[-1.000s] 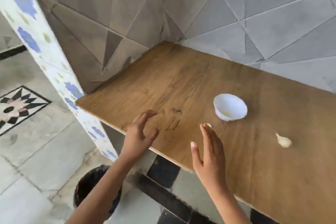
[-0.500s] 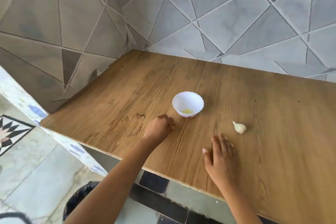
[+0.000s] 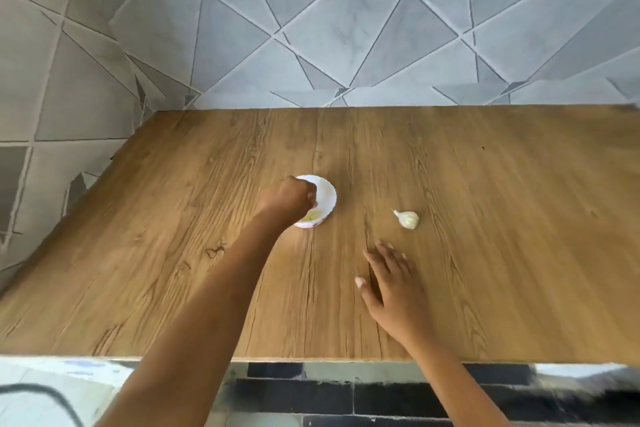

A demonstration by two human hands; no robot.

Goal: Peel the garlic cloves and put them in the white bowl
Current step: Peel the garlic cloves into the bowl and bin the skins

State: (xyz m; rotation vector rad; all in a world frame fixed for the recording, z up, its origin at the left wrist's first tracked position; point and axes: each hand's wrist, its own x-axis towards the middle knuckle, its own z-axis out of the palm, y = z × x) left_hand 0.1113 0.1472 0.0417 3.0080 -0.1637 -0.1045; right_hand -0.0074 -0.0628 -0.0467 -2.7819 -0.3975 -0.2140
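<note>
The left hand (image 3: 291,199) hangs curled over the white bowl (image 3: 327,196), and I cannot tell whether it holds a clove. The right hand (image 3: 391,279) lies flat, empty, near the unpeeled garlic clove (image 3: 408,218). Knuckles might tip the bowl.

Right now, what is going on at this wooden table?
A person is handling garlic with bare hands. The left hand, fingers curled, hangs over the white bowl, which has something pale yellow inside; whether the hand holds anything is hidden. The right hand lies flat on the table. One garlic clove lies right of the bowl, apart from both hands.
</note>
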